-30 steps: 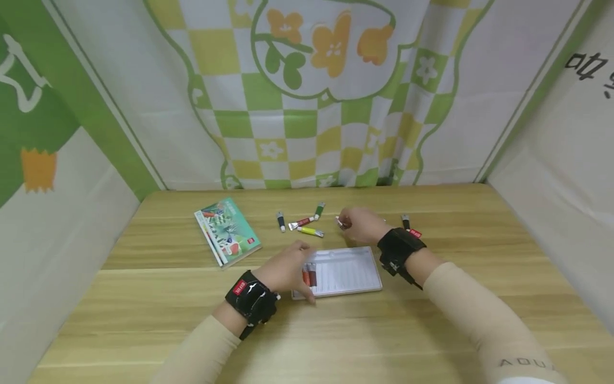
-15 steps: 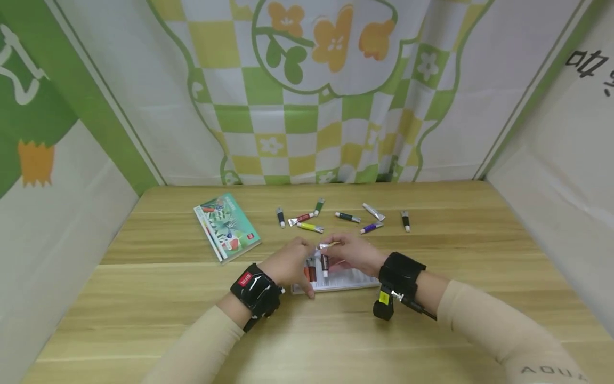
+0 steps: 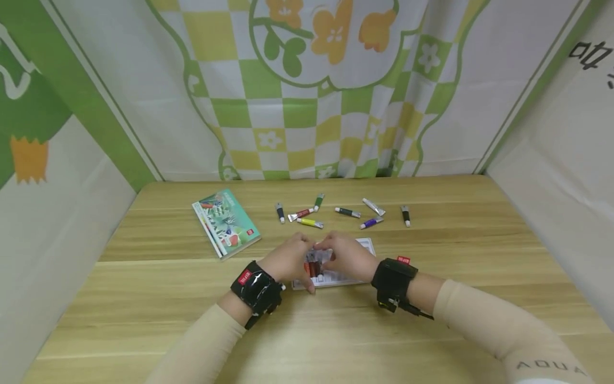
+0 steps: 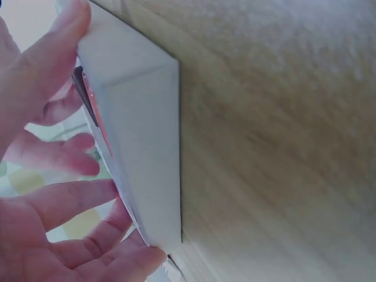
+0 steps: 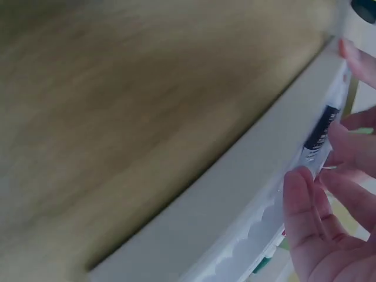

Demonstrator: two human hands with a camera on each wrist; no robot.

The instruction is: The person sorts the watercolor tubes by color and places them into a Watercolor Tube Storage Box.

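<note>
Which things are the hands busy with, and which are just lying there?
Busy with: white tray, the paint tubes in it, left hand, right hand.

Just lying there: loose paint tubes, green box lid, wooden table.

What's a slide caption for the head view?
Both hands, left hand and right hand, meet over a white tray of paint tubes.

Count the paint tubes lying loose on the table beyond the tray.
7: a black one, red, green and yellow clustered left; dark green, silver and purple in the middle. An eighth, black, lies far right, making 8. Tubes inside the tray are mostly hidden by hands.
</note>
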